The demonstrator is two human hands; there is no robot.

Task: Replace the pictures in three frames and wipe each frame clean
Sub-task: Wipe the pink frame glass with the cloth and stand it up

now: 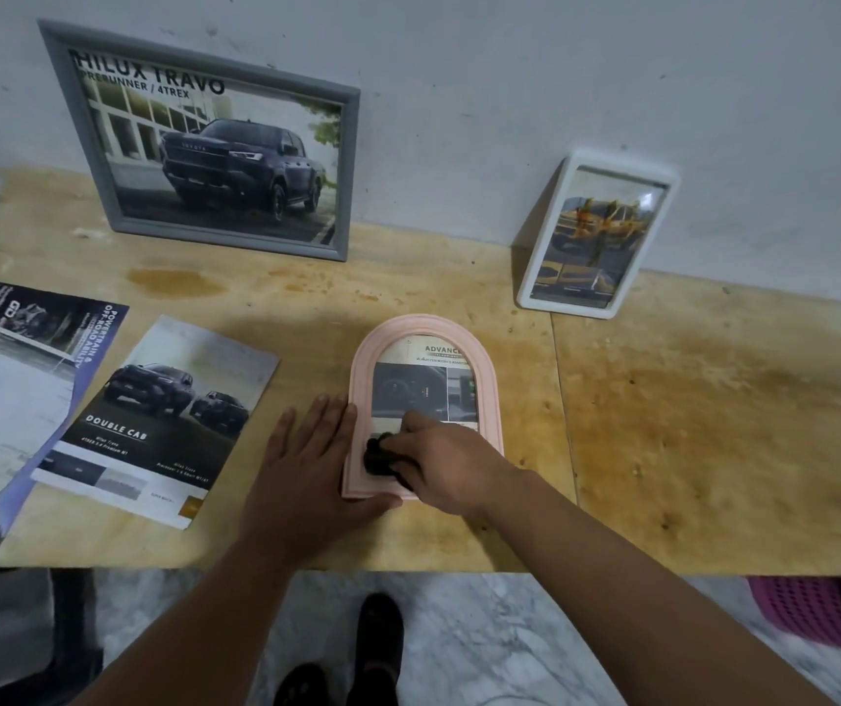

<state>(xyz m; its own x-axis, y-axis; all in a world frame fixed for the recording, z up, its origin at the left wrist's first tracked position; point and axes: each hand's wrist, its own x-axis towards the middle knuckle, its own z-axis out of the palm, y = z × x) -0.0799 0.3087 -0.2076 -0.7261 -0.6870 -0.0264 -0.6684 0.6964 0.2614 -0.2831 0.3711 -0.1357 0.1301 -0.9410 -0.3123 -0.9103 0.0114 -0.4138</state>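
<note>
Black cloth (377,455) bunched in your right hand (441,463), fingers curled round it, pressed on the lower glass of the pink frame (488,394). Pink frame lies flat on the wooden table (688,425), arched top pointing to the wall, picture inside showing a dashboard. Your left hand (306,468) is flat, fingers straight, beside the frame's left edge, thumb along its bottom edge. Right hand covers the frame's lower right part.

Left of your left hand, near it, a brochure (164,425) with two trucks lies flat; further left more papers (16,379) overlap it and hang off the table edge. Grey frame (59,114) with a truck picture leans on the wall at back left. White frame (530,275) leans on the wall at back right, well apart from the pink one. Below the table edge: marble floor (484,644), your shoes (380,629), a pink basket (805,614) at right.
</note>
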